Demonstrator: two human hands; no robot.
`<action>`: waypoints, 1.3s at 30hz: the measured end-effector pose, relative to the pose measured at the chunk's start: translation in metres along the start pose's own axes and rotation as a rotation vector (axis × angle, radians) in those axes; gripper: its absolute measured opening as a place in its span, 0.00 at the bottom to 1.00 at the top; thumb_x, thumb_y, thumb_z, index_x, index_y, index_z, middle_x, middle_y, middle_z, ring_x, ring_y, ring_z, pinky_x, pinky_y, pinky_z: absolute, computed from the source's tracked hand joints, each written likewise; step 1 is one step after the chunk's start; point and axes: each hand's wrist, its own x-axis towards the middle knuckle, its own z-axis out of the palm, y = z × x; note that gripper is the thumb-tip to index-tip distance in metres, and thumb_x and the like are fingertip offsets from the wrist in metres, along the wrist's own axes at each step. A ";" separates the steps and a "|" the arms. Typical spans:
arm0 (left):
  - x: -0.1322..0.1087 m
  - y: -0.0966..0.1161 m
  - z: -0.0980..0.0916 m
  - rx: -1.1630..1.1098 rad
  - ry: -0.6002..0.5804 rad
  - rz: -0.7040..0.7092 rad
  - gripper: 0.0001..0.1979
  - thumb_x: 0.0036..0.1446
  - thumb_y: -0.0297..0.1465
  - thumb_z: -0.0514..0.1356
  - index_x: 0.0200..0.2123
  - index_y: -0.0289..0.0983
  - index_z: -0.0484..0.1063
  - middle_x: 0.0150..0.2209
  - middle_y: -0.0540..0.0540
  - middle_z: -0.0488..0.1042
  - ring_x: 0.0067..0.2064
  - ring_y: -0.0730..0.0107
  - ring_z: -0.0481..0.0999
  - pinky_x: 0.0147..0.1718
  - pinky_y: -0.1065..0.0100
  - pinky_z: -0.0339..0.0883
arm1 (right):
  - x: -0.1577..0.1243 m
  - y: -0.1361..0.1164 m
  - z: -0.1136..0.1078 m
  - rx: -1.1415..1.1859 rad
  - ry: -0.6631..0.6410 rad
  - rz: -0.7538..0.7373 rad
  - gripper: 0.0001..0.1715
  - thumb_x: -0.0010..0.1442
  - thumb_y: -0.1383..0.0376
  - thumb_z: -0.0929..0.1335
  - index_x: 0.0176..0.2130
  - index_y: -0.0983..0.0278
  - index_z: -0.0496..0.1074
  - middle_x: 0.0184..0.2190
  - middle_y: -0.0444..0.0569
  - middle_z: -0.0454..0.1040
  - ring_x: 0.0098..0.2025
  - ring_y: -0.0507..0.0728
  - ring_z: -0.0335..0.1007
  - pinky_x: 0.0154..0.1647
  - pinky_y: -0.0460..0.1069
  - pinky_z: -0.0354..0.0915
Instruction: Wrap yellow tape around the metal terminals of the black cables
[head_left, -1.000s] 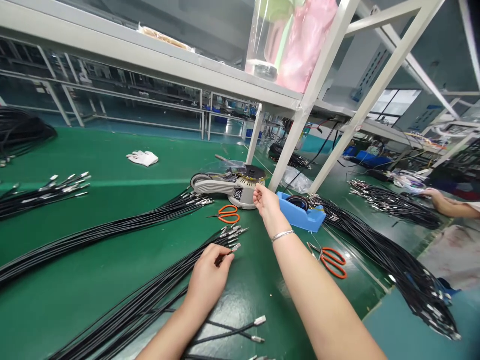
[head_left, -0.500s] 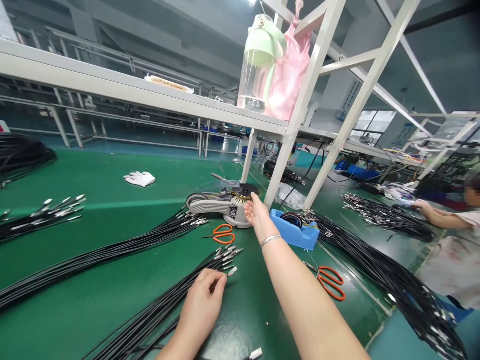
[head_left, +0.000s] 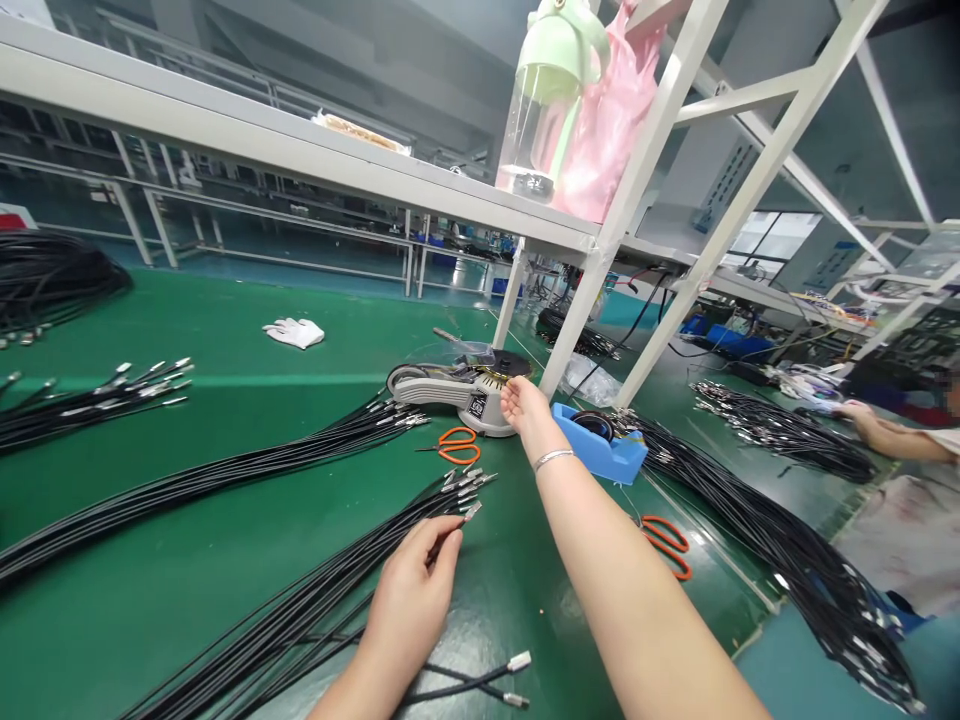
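The green tabletop [head_left: 225, 560] is viewed by one head-worn camera, aimed forward and down, close above both forearms.

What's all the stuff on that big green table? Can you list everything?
green table top: one, green, under everything
black cable bundles with metal tips: several, black, spread across the table
grey tape dispenser machine: one, grey, table middle
orange-handled scissors: two, orange, either side of the right forearm
blue tape holder: one, blue, right of dispenser
white glove: one, white, far back
white metal shelf: one, white, overhead
clear bottle with green lid: one, on shelf
pink plastic bag: one, pink, beside bottle
another person's arm: one, far right
left hand: pinching a single black cable
right hand: silver bracelet, fingertips at dispenser
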 end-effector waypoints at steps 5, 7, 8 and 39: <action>0.000 0.002 -0.004 -0.020 0.025 0.069 0.12 0.57 0.35 0.53 0.36 0.38 0.75 0.35 0.46 0.75 0.38 0.66 0.74 0.39 0.66 0.68 | -0.003 0.005 -0.001 -0.033 0.010 -0.038 0.18 0.63 0.62 0.65 0.51 0.66 0.66 0.49 0.52 0.69 0.45 0.58 0.70 0.44 0.57 0.69; 0.000 0.003 -0.004 -0.025 0.033 0.074 0.12 0.57 0.35 0.54 0.36 0.38 0.76 0.34 0.46 0.75 0.38 0.67 0.74 0.39 0.67 0.67 | -0.005 0.003 -0.001 -0.047 0.009 -0.054 0.17 0.63 0.62 0.65 0.51 0.66 0.66 0.49 0.52 0.69 0.45 0.58 0.70 0.43 0.57 0.69; 0.000 0.003 -0.003 -0.025 0.033 0.070 0.12 0.57 0.35 0.54 0.36 0.38 0.76 0.34 0.47 0.75 0.38 0.67 0.74 0.38 0.67 0.67 | -0.006 0.000 0.000 -0.053 0.003 -0.063 0.17 0.63 0.62 0.65 0.50 0.66 0.66 0.48 0.52 0.69 0.45 0.58 0.70 0.43 0.57 0.69; -0.029 0.033 0.005 0.151 -0.007 0.320 0.06 0.59 0.28 0.56 0.37 0.39 0.72 0.29 0.51 0.68 0.29 0.74 0.69 0.29 0.72 0.64 | -0.208 0.103 -0.139 -0.354 -0.248 -0.310 0.12 0.55 0.58 0.70 0.30 0.65 0.70 0.28 0.47 0.74 0.30 0.53 0.72 0.34 0.47 0.65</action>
